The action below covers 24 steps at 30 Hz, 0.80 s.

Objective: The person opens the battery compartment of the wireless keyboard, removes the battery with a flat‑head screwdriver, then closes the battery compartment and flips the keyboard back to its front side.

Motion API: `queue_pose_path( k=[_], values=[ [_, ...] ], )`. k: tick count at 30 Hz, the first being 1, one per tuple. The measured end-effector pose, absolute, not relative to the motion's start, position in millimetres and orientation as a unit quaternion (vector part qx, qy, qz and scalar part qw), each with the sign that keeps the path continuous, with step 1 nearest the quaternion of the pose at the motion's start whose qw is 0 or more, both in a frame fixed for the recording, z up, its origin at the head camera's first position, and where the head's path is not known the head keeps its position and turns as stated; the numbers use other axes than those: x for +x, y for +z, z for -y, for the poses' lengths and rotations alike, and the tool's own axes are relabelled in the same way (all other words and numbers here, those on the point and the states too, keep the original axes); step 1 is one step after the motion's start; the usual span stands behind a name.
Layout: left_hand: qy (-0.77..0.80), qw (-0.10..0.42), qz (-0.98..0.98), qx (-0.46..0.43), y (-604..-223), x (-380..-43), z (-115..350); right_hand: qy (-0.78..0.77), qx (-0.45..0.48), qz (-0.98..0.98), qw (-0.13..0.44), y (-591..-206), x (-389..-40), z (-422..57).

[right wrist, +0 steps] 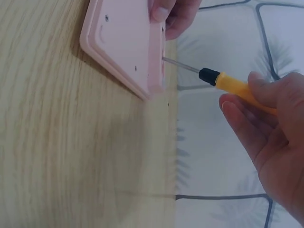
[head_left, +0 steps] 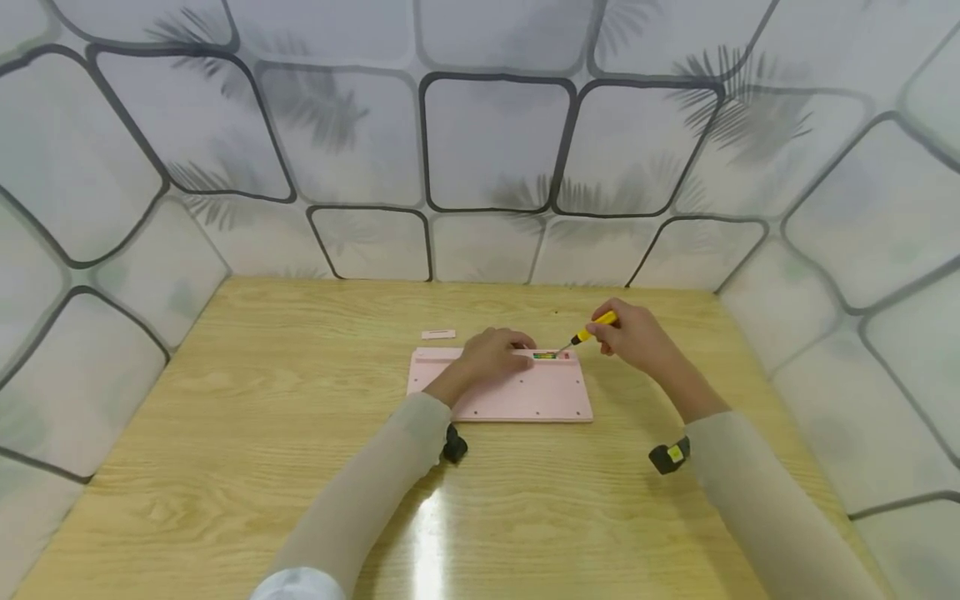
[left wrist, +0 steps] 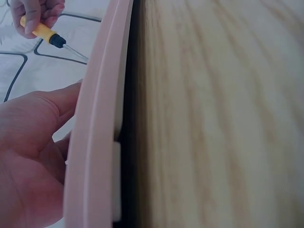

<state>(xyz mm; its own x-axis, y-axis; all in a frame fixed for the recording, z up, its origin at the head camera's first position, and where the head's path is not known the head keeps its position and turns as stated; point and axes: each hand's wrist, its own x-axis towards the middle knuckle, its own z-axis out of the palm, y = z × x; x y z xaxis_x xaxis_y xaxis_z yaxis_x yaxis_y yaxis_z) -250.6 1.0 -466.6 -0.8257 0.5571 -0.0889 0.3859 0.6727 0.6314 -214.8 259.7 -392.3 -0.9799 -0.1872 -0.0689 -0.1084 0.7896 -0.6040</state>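
A pink keyboard (head_left: 557,400) lies underside up on the table, screws dotting its back. Along its far raised edge a compartment shows a green and yellow battery (head_left: 545,356). My left hand (head_left: 491,354) grips that far edge beside the battery, thumb on the near side and fingers over the back; in the left wrist view the keyboard's edge partly hides this hand (left wrist: 33,152). My right hand (head_left: 630,333) pinches a screwdriver (right wrist: 232,86) by its yellow handle. The screwdriver's metal tip reaches into the compartment at the battery's right end.
A small pink battery cover (head_left: 438,334) lies on the wooden table (head_left: 262,400) just behind the keyboard's left part. Patterned walls (head_left: 495,142) stand behind the table and at both sides. A tiny dark speck lies behind the keyboard, toward the wall.
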Motion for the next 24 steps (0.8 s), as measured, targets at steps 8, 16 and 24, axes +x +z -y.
queue_pose_path(
  k=[8, 16, 24],
  values=[
    [0.309, 0.138, -0.905, 0.259, -470, -252, -1, -0.417, -0.045, -0.905, 0.064, -414, -215, -279],
    [0.306, 0.136, -0.905, 0.262, -470, -253, -2, -0.529, -0.017, -0.847, 0.056, -446, -213, -299],
    [0.297, 0.131, -0.908, 0.263, -473, -254, -2, -0.594, 0.021, -0.802, 0.057, -471, -209, -306]
  ],
)
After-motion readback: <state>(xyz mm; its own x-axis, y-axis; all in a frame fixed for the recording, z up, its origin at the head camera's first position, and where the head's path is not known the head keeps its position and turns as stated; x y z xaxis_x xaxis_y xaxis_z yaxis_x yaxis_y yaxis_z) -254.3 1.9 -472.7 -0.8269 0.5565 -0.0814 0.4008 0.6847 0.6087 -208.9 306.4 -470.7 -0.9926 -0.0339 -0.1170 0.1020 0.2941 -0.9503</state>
